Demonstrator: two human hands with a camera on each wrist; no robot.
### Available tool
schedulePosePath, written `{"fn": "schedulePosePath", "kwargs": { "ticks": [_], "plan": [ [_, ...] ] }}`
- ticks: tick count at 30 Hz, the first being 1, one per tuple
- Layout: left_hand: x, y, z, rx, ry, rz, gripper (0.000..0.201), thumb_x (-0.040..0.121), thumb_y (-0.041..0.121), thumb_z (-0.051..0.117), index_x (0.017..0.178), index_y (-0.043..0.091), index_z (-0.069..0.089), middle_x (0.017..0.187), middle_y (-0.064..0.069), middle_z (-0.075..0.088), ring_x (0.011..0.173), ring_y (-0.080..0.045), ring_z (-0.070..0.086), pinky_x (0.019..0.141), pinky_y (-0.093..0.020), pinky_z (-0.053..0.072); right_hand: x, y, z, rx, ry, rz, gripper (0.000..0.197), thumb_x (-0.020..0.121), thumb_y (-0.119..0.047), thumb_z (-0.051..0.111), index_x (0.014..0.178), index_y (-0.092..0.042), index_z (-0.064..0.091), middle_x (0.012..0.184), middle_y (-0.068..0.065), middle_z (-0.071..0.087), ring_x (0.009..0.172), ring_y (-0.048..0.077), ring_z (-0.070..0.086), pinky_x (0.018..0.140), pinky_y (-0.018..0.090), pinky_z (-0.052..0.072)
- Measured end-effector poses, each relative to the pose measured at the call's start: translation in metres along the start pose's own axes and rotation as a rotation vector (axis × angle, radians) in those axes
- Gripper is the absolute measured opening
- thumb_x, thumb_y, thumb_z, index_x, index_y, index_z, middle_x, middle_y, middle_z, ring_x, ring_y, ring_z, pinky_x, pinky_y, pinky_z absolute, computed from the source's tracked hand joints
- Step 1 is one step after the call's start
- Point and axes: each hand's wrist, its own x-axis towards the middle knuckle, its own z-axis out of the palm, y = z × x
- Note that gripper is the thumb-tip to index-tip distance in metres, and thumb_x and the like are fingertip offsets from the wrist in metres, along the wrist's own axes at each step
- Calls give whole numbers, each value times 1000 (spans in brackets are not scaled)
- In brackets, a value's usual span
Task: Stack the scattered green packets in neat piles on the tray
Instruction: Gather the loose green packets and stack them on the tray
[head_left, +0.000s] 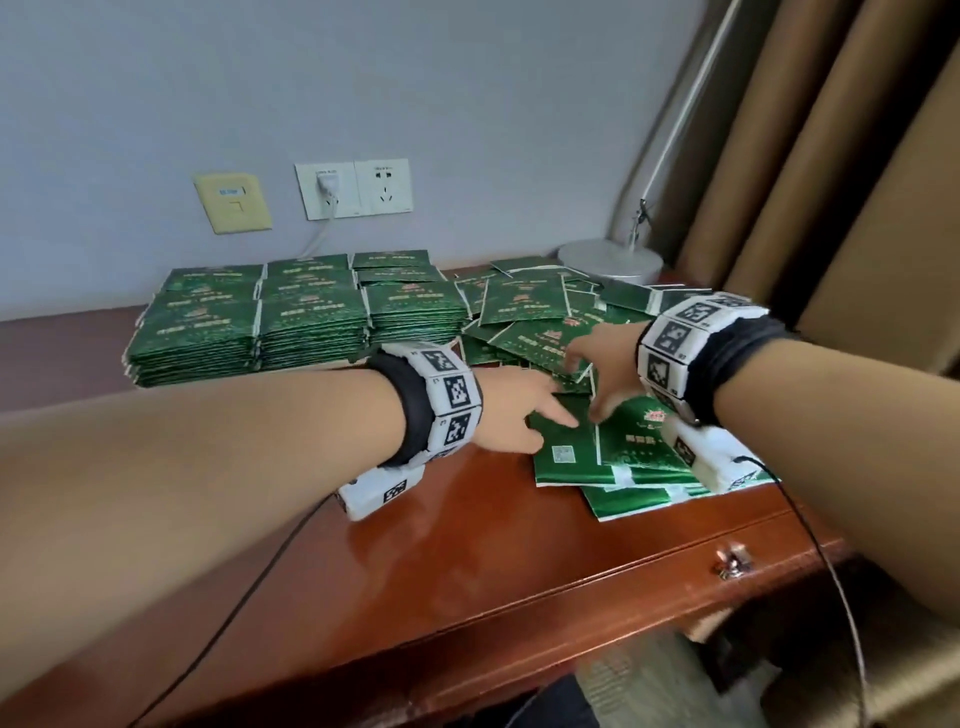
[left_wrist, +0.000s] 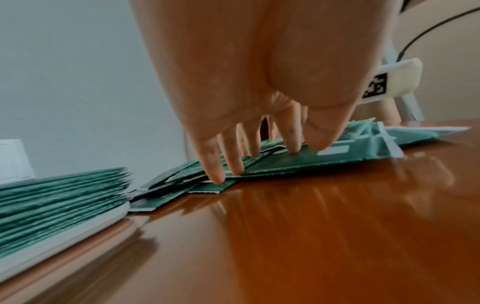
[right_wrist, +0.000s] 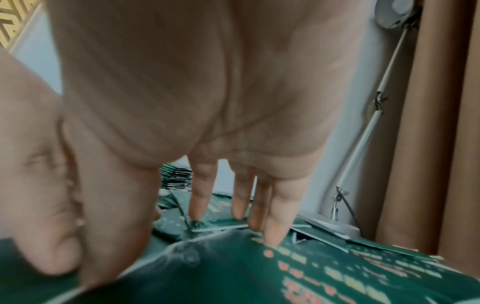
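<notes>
Head view. The left hand (head_left: 511, 410) lay palm down with fingers extended, their tips on a loose green packet (head_left: 563, 452) at the near edge of the scattered heap (head_left: 530, 332). The right hand (head_left: 605, 364) reached into the same heap, fingers spread and straight, touching packets without gripping any. The heap covered the right part of a glossy wooden desk (head_left: 467, 561). Left of it stood neat stacked piles (head_left: 291, 317) of green packets, ranged in rows against the wall; the tray beneath them could not be made out here. Behind: two wall sockets (head_left: 358, 187), one with a plug in it, a lamp base (head_left: 610, 260), brown curtains (head_left: 831, 171). A drawer knob (head_left: 732, 558) showed at the desk front.

Left wrist view. The left hand's fingers (left_wrist: 214, 166) pointed down, spread, tips pressing on overlapping packets (left_wrist: 285, 162). The stacked piles (left_wrist: 59, 197) sat at left on a pale edge, possibly the tray's rim.

Right wrist view. The right hand's fingers (right_wrist: 278, 222) hung straight and parted, tips on printed packets (right_wrist: 285, 273); the thumb (right_wrist: 114, 236) pressed a packet nearby. The lamp arm (right_wrist: 363, 131) rose at right.
</notes>
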Motion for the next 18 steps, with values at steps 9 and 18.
{"fn": "schedulePosePath", "kwargs": {
  "ticks": [9,18],
  "plan": [
    [-7,-7,2,93,-107,-51,55,98,22,39,146,46,28,159,8,17,144,-21,15,114,-28,13,5,5,9,-94,-73,-24,80,56,-43,88,125,-32,48,134,3,37,107,25,51,78,33,46],
    [-13,-17,2,131,-159,-89,58,95,22,40,144,49,27,159,7,18,140,-27,24,114,-38,28,16,-7,-4,-175,-9,-106,37,67,-51,78,95,-30,65,120,-2,51,114,22,45,81,31,44]
  ]
}}
